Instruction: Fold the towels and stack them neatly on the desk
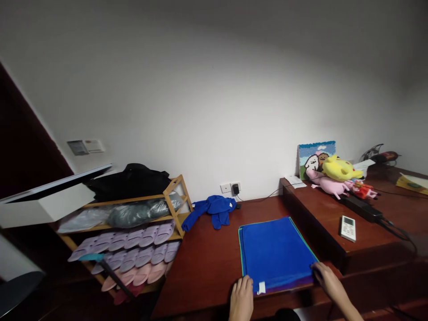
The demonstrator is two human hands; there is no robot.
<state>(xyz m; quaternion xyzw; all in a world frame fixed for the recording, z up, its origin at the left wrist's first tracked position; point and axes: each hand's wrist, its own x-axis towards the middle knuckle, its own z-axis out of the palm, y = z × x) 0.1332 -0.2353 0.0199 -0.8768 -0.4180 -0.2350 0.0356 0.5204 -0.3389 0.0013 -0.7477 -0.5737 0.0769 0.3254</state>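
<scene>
White wall (214, 89) fills the upper frame, above a reddish-brown wooden platform (200, 272) across the lower centre and a raised wooden step (317, 214) at right. Lower left, a bamboo shoe rack (172, 192) holds lilac slippers (133, 243) and pink slippers (143, 274), with a black garment (129, 183) on top and a white box (43, 207) overlapping it at far left. Upper right, on the step, a yellow plush toy (339, 169) and a pink plush toy (329, 185) lean against a hooked-yarn picture (316, 158); a black power strip (361, 208) and a white remote control (347, 228) lie nearer. A crumpled blue cloth (214, 211) sits below a wall socket (230, 187). At lower centre, a folded blue towel (276, 254) with green edging lies flat, its near edge at the bottom of the frame and a white tag (261, 288) on that edge. The left hand (241, 298) rests just at this edge, fingers loosely together and not clenched. The right hand (329, 281) touches the towel's near right corner; whether its fingers (317, 269) grasp the fabric cannot be told.
</scene>
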